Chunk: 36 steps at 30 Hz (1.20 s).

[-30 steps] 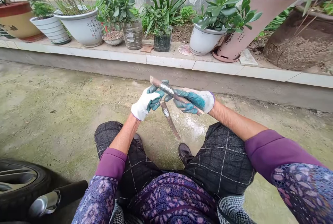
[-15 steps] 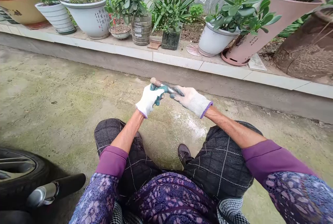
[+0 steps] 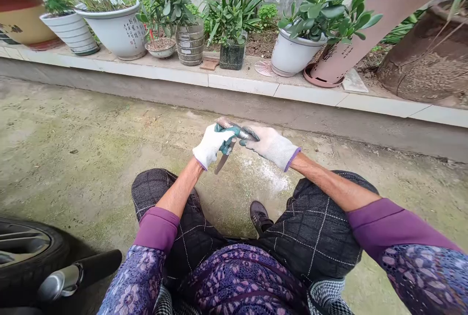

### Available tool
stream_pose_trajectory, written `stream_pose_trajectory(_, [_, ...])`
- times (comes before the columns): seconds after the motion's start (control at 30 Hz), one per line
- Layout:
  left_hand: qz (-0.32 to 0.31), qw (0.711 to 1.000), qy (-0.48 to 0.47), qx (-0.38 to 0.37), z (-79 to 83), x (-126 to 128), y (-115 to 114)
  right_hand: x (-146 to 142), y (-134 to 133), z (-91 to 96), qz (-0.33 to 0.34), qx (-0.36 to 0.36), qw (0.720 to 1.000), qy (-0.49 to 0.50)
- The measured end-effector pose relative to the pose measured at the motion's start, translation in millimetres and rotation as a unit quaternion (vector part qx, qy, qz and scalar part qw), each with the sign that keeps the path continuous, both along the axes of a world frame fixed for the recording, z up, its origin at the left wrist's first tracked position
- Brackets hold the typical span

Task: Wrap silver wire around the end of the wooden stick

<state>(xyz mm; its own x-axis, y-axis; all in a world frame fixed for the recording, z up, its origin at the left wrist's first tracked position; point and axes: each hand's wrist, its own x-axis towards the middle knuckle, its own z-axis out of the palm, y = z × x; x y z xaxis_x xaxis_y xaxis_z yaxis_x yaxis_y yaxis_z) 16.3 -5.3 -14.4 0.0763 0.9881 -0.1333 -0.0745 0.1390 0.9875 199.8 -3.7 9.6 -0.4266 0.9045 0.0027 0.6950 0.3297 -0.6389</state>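
My left hand (image 3: pixel 215 143), in a white glove with green-coated fingers, is closed round a brown-and-silver rod-like tool (image 3: pixel 227 123). On the same tool's right end my right hand (image 3: pixel 266 143) is closed too, in a matching glove with a purple cuff. Both hands are held out in front of my knees, above the concrete ground. A second thin brown-and-silver piece (image 3: pixel 223 160) slants down below my left fingers. Whether it joins the rod is hidden by the glove. Its exact kind cannot be made out.
White powder (image 3: pixel 272 178) is scattered on the concrete between my feet. Ahead, a low tiled ledge (image 3: pixel 241 83) carries several potted plants, including a white pot (image 3: pixel 296 54) and a tall pink pot (image 3: pixel 341 54). A vehicle wheel (image 3: pixel 32 246) and a silver-and-black cylinder (image 3: pixel 69 276) are at lower left.
The tool has turned in my hands, and a thin piece now shows hanging below my left fingers. Both hands have dropped slightly in the view, still close together.
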Motion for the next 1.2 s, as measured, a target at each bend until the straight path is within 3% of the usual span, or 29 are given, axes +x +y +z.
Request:
stream_pose_trajectory(0.07, [-0.010,1.000,-0.022,-0.002,-2.3,-2,3,-4,-2,3.4,-0.008,0.002,1.000,0.019])
stream_pose_trajectory(0.2, [-0.078,0.991,-0.107,0.021,-1.0,-13,5,-9,-8,14.7,-0.017,-0.189,0.969,0.157])
stream_pose_trajectory(0.27, [-0.082,0.985,-0.150,0.028,1.0,-18,6,-11,-7,18.8,-0.017,-0.228,0.951,0.209])
stream_pose_trajectory(0.43, [-0.042,0.983,-0.180,0.020,6.2,-23,5,-16,1,20.6,-0.034,-0.215,0.949,0.227])
stream_pose_trajectory(0.67, [-0.097,0.992,-0.080,-0.002,6.1,-24,-2,-9,7,21.3,-0.097,-0.202,0.949,0.223])
stream_pose_trajectory(0.87, [-0.047,0.999,-0.025,0.006,3.5,-15,0,5,-2,20.4,-0.043,-0.272,0.928,0.252])
stream_pose_trajectory(0.97, [-0.066,0.997,-0.039,0.009,4.8,-14,-2,13,-4,15.7,0.002,-0.359,0.883,0.303])
stream_pose_trajectory(1.1, [-0.120,0.989,-0.088,0.020,9.2,-19,-11,18,0,9.8,0.110,-0.484,0.788,0.365])
stream_pose_trajectory(1.2, [-0.131,0.986,-0.097,0.022,11.1,-24,-16,18,3,10.7,0.167,-0.526,0.757,0.351])
